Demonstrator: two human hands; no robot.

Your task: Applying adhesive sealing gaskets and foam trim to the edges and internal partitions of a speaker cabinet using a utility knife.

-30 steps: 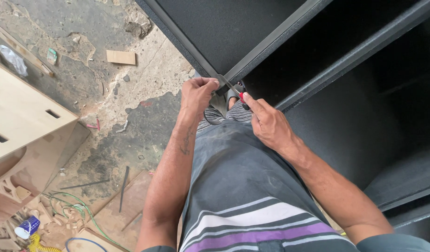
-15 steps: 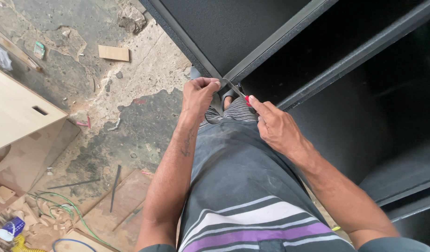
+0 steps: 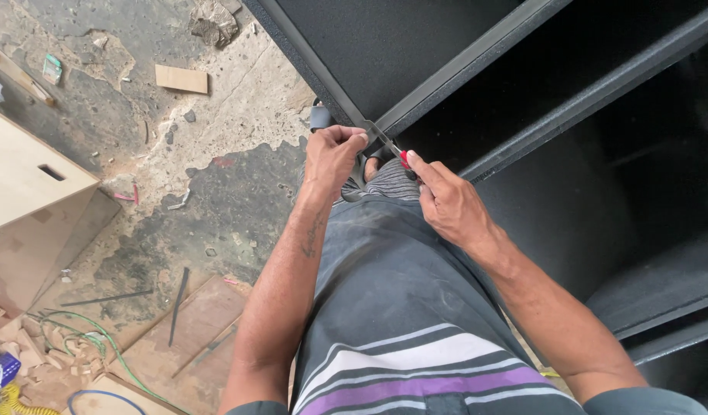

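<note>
Black cabinet frame (image 3: 415, 107) meets both hands at its corner: the left hand (image 3: 332, 157) is fisted on the edge, the right hand (image 3: 446, 204) pinching a red-handled tool (image 3: 396, 150) between them.

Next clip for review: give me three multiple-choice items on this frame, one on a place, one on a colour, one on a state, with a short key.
1. Where do both hands meet?
A. At the front corner of the black cabinet
B. Over the pale wooden box
C. Down by the green cable

2. What colour is the handle tip of the small tool in the right hand?
A. Blue
B. Red
C. Yellow

3. How is the left hand held?
A. Flat and open
C. Hanging at the side
B. Closed, pinching at the cabinet edge

Key: 1 A, the left hand and right hand meet at the black cabinet corner. 2 B, the small tool shows red at the fingertips. 3 B, its fingers are curled shut against the edge.
</note>
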